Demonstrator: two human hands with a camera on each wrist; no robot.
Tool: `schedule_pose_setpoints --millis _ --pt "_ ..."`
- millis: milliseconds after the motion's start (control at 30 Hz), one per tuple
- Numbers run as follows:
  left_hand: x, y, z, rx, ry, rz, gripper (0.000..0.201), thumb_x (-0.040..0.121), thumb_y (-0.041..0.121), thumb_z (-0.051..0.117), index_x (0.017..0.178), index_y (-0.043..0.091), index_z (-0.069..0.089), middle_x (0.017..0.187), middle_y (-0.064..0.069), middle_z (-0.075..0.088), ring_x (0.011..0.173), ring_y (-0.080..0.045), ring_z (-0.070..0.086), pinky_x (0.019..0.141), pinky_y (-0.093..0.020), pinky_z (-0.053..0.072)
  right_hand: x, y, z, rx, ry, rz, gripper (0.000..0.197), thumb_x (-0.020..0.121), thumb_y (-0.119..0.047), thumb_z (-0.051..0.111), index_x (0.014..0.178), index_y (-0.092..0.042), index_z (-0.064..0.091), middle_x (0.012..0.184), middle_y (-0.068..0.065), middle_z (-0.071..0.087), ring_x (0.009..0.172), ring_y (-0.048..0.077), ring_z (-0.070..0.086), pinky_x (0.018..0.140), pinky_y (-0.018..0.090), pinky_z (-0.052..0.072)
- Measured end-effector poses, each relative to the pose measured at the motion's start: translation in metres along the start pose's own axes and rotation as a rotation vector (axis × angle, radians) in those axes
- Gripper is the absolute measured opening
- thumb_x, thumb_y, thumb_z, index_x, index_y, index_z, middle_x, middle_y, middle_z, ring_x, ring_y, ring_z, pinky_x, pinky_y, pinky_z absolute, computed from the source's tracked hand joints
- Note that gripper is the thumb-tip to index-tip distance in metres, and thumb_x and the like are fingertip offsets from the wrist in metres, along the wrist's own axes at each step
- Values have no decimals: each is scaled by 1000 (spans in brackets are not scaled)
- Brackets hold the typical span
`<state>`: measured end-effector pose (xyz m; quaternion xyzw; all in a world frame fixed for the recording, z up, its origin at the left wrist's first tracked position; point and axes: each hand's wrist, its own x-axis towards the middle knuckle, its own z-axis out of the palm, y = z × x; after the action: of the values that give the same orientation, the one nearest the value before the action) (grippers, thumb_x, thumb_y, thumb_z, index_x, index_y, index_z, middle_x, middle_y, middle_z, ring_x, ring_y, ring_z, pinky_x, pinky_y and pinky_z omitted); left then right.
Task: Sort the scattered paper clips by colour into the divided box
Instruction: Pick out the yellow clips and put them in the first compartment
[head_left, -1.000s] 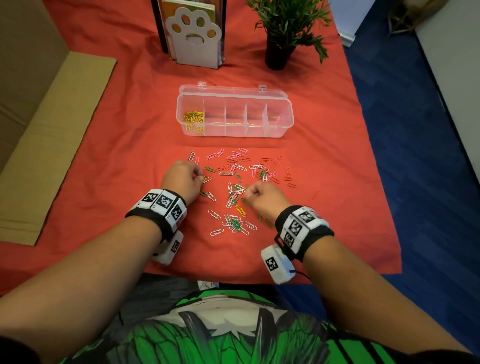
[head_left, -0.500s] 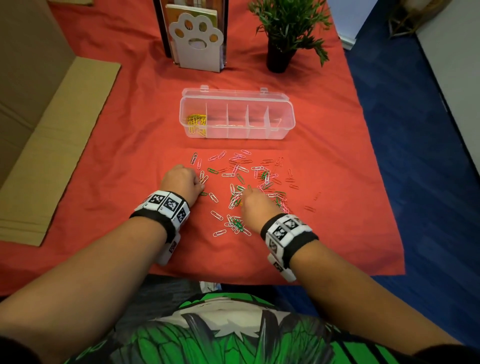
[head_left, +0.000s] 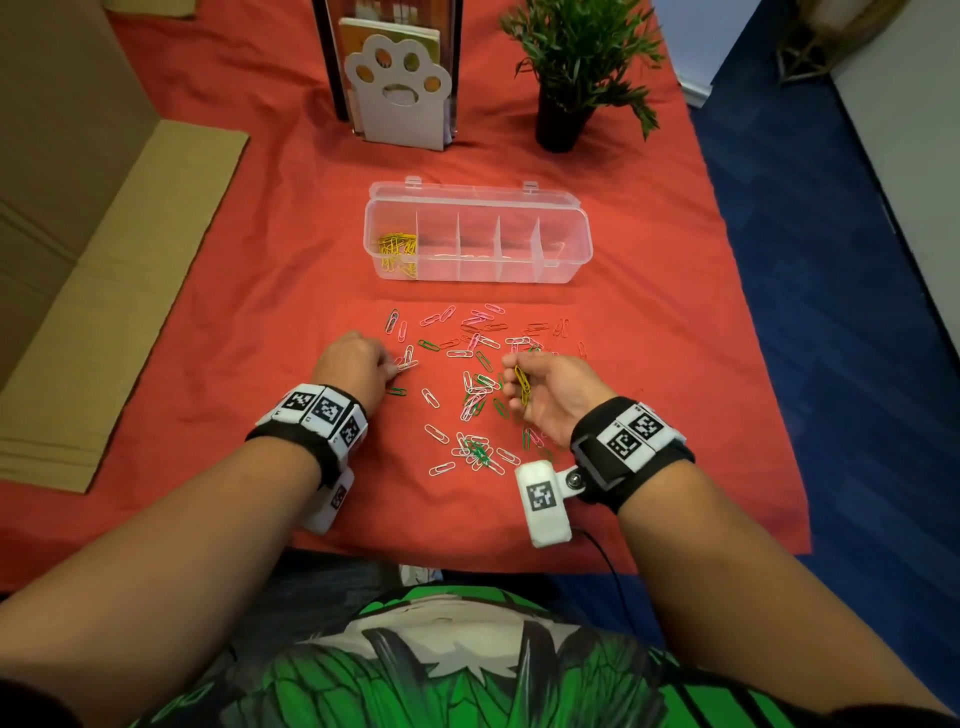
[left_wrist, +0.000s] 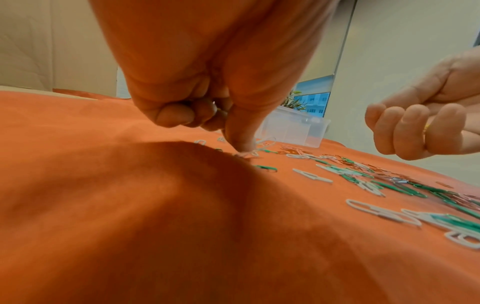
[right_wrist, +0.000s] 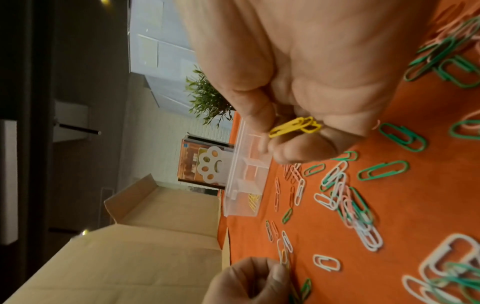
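Left hand (head_left: 353, 366) fingers curled, pinching white paper clips (head_left: 408, 364) at the scatter's left edge. Loose clips (head_left: 475, 384), too many to count, lie between the hands. Right hand (head_left: 548, 395) clamps yellow clips (head_left: 522, 383), count unclear. One five-compartment box (head_left: 478, 236) beyond; yellow pile (head_left: 397, 252) in leftmost. Red-clothed table (head_left: 208, 270); blue floor (head_left: 841, 270).

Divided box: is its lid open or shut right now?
Open. The divided box shows its lid swung back behind it, dividers exposed from above; yellow clips sit in the leftmost compartment.
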<state>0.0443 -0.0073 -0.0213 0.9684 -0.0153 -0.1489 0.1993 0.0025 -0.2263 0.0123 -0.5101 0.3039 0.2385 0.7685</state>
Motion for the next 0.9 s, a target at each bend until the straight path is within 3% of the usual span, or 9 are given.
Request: schedule_pose_setpoints --millis 100,167,267,333,400,467,567,667,900 --pt "-2 -2 -6 -123 41 -44 17 85 19 61 89 3 64 97 -20 59 95 -34 55 79 -34 38 0 -3 0 56 -34 19 22 95 -6 38 93 -2 60 86 13 63 76 23 65 68 26 55" --pt "-2 -2 -12 -225 15 -76 11 87 17 57 88 7 60 87 -12 58 86 -28 54 71 -29 34 1 -5 2 83 -60 29 23 95 -5 37 98 1 60 96 17 65 86 27 66 81 31 54" --pt "1 -4 -15 -447 -93 -117 10 89 17 55 79 18 53 77 -4 53 73 -19 48 69 -26 34 1 -11 9 101 -83 3 28 95 1 32 100 2 59 98 19 65 80 25 70 75 30 58" --pt "0 -2 -18 -749 -151 -143 18 91 10 51 77 21 53 68 -2 50 58 -12 46 58 -22 39 1 -15 12 82 -83 -38 30 94 7 30 100 0 59 97 18 65 78 24 71 74 28 58" --pt "-2 2 -20 -1017 -210 -187 22 93 2 44 82 19 54 61 0 49 41 -3 44 43 -13 37 2 -17 15 49 -81 -76 32 93 12 30 99 -1 58 96 16 65 84 25 68 75 27 57" --pt "-2 6 -22 -1143 -247 -230 19 94 0 42 91 14 54 61 -2 49 34 1 43 37 -12 36 3 -17 17 7 -84 -102 34 91 16 29 98 -3 57 95 15 64 86 24 66 73 25 57" --pt "1 2 -25 -871 -240 -213 19 90 6 51 108 12 55 68 -3 50 43 -4 48 46 -17 40 5 -18 20 -139 -36 -129 35 87 17 35 96 -6 59 91 9 63 77 17 63 62 20 56" --pt "0 0 -27 -439 -153 -122 25 83 13 63 103 21 49 65 2 48 58 -14 47 57 -25 37 11 -15 24 -389 46 -154 27 86 8 45 87 -13 62 77 2 58 57 8 47 45 14 41" --pt "-5 16 -20 -693 -277 36 28 83 4 60 86 26 44 65 -3 44 64 -21 45 66 -34 43 11 -10 48 -884 45 -344 13 88 -22 59 95 -14 67 77 -10 56 70 6 51 66 22 39"
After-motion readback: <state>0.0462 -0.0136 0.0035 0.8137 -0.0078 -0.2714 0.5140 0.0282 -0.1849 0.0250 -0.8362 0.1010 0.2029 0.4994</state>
